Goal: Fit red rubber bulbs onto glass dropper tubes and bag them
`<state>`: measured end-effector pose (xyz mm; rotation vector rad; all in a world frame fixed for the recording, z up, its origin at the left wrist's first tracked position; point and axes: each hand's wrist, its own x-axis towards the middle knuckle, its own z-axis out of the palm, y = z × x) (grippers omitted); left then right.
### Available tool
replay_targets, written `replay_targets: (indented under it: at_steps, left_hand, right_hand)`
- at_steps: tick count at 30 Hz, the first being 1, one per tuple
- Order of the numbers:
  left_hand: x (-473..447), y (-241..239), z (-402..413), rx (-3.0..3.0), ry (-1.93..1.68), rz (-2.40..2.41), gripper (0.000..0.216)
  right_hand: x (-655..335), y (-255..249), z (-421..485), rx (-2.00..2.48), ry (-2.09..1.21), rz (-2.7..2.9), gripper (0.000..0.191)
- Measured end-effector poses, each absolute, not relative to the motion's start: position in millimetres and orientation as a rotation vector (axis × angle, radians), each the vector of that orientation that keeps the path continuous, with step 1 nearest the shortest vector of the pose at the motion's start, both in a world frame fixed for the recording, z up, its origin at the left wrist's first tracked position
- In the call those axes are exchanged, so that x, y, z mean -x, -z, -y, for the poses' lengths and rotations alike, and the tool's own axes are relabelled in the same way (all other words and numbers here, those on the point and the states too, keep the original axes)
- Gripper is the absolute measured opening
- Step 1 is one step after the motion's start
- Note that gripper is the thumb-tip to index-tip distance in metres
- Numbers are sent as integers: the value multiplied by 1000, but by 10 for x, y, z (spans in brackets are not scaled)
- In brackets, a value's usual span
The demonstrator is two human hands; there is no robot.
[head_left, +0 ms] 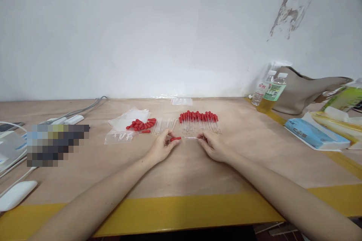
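Observation:
Between the fingers of my left hand (164,146) is a red rubber dropper bulb (175,139), its end pointing right. My right hand (212,145) pinches a thin clear glass tube (191,138), which points left toward the bulb with a small gap between them. Behind my left hand lie several loose red bulbs (138,125) on clear plastic bags (124,120). Next to them is a row of bare glass tubes (164,124). Behind my right hand, droppers with red bulbs fitted (199,117) lie side by side.
At the right stand two bottles (272,92), a grey-brown bag (296,90) and a blue tissue pack (315,133). Cables, a blurred dark object (58,145) and a white computer mouse (18,195) lie left. Yellow tape (183,214) runs along the table's front edge.

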<state>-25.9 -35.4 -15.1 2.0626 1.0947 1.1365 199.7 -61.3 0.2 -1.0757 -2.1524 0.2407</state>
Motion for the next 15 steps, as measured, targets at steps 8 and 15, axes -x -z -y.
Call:
replay_targets:
  at_steps: [8,15]
  left_hand:
    - [258,55,399,-2354,-1007,-1111,24]
    - [235,45,421,-2355,-1051,-1052,21]
  right_hand:
    - [-1921,47,602,1133,-259,2068,10]
    - [-1868,90,587,1106,-287,2076,11]
